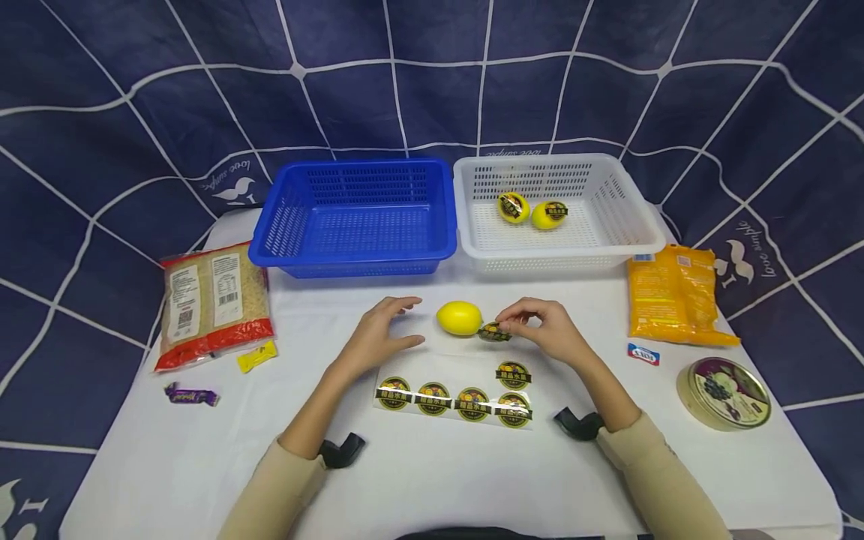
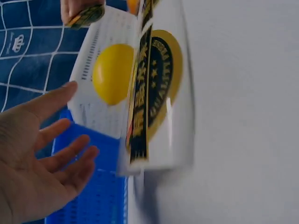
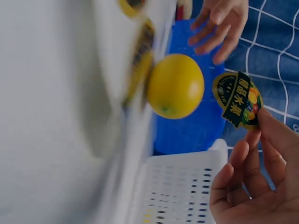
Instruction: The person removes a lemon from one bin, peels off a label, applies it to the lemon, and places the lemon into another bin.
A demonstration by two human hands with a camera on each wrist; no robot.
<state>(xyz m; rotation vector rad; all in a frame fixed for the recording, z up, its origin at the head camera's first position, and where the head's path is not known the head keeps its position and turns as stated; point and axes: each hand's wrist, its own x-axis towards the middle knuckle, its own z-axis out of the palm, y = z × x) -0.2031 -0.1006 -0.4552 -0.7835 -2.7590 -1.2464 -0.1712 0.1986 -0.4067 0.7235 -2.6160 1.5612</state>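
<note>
Fingertips of the right hand [image 1: 550, 330] pinch a glossy round black-and-gold sticker [image 1: 494, 333] beside a smooth yellow oval lemon [image 1: 459, 318]. Left hand [image 1: 379, 337] rests on the white surface [image 1: 432, 465], its grip loose, fingers relaxed, holding nothing.

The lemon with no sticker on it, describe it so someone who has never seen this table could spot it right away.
Start at the white-covered table and look in front of the blue plastic basket and the white plastic basket. The plain yellow lemon lies on the cloth between the two hands, left hand and right hand. Unlike the two stickered lemons in the white basket, its skin is bare.
</note>
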